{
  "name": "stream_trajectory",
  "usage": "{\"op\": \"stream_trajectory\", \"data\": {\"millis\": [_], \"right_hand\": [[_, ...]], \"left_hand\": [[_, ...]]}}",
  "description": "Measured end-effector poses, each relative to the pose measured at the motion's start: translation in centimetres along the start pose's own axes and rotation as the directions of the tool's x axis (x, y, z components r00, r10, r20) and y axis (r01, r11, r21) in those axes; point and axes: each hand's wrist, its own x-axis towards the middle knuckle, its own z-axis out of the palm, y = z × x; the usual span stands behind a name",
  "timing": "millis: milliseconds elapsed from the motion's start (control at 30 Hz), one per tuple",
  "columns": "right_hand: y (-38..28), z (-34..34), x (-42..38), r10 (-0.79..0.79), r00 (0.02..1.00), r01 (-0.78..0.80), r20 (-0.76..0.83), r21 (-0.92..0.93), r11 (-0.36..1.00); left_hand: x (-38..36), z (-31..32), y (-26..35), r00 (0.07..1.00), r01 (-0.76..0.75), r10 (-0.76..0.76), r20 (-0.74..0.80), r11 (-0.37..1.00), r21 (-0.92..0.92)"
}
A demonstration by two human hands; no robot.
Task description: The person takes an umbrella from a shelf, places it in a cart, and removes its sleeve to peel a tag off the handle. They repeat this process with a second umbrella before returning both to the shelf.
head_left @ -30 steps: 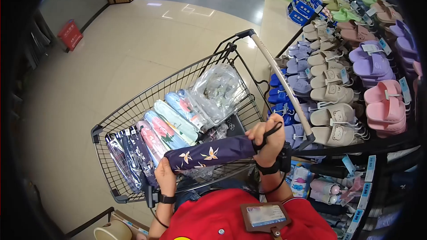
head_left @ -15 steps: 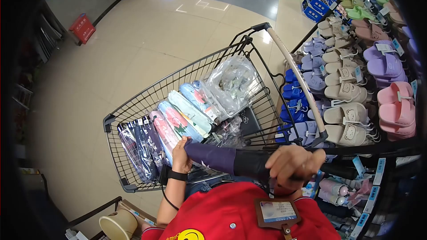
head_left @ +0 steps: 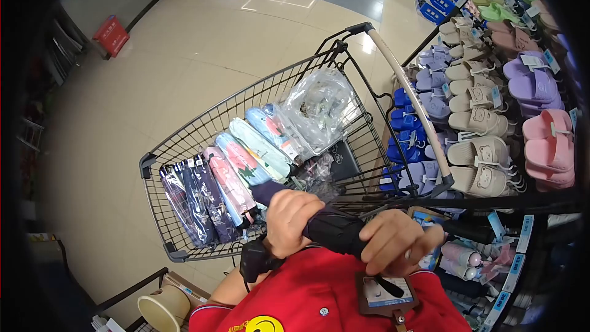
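A folded umbrella, dark purple with a black end part, lies across my front above the cart's near side. My left hand is wrapped round its middle, so that stretch is hidden. At the black end, the fingers of my right hand close on the umbrella. Below that hand a small black strap-like piece hangs in front of the badge. Just beyond my hands is the shopping cart, holding several folded umbrellas in a row, some dark, some pastel. A clear plastic bag sits at its handle end.
Racks of slippers stand close on the right, beside the cart handle. Lower right is a shelf with blue price tags. A cream bucket stands at lower left. A red box is by the far wall.
My left hand has moved from the umbrella's far end to its middle and now wraps round it. My right hand, blurred before, now grips the black end.
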Motion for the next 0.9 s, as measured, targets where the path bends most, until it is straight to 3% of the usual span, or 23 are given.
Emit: {"op": "stream_trajectory", "data": {"millis": [67, 100, 133, 200, 267, 333, 400, 533, 600, 800, 867, 900], "right_hand": [[-0.1, 0.7, -1.1, 0.195, 0.931, -0.216, -0.307, -0.036, 0.976], [0.1, 0.7, -2.0, 0.255, 0.911, -0.267, -0.323, 0.007, 0.964], [0.3, 0.5, -2.3, 0.256, 0.912, -0.267, -0.319, 0.011, 0.964], [0.3, 0.2, -2.4, 0.385, 0.896, -0.316, -0.223, 0.29, 0.903], [0.4, -0.6, -1.8, 0.394, 0.901, -0.333, -0.179, 0.294, 0.896], [0.5, -1.3, -1.6, 0.314, 0.931, -0.233, -0.185, 0.359, 0.904], [0.2, -2.5, -1.1, 0.266, 0.949, -0.191, -0.171, 0.359, 0.914], [-0.1, -3.6, -0.8, 0.277, 0.956, -0.216, -0.096, 0.407, 0.887], [0.2, -3.9, -1.0, 0.258, 0.959, -0.188, -0.117, 0.42, 0.888], [-0.3, -4.1, -1.4, 0.379, 0.906, -0.291, -0.187, 0.376, 0.88], [-0.4, -3.3, -1.6, 0.53, 0.718, -0.376, -0.451, 0.389, 0.841], [-0.3, -3.0, -1.7, 0.555, 0.651, -0.389, -0.517, 0.4, 0.83]], "left_hand": [[0.0, 0.1, -0.5, 0.997, -0.056, 0.059, -0.042, 0.996, 0.076], [-0.1, 0.1, -0.5, 0.995, -0.062, 0.074, -0.072, 0.987, 0.145], [-0.2, 0.2, -0.6, 0.991, -0.067, 0.09, -0.101, 0.974, 0.216], [-0.6, 0.2, -0.7, 0.988, -0.04, 0.072, -0.134, 0.972, 0.23], [-0.4, -0.4, -1.0, 0.997, -0.059, 0.065, -0.035, 0.985, 0.163], [-0.5, -1.1, -1.6, 0.999, -0.018, 0.01, 0.045, 0.982, 0.187], [-0.7, -1.7, -2.6, 0.959, 0.13, -0.194, 0.208, 0.949, 0.287], [-2.6, -1.5, -3.9, 0.948, 0.249, -0.268, 0.174, 0.961, 0.123], [-2.6, -1.4, -4.0, 0.964, 0.189, -0.21, 0.164, 0.973, 0.133], [-3.2, -1.0, -3.4, 0.95, 0.266, -0.286, 0.128, 0.952, 0.154], [-3.6, -0.8, -3.5, 0.963, 0.245, -0.26, 0.072, 0.955, 0.165], [-3.9, -0.8, -3.6, 0.969, 0.244, -0.243, -0.033, 0.947, 0.209]]}}
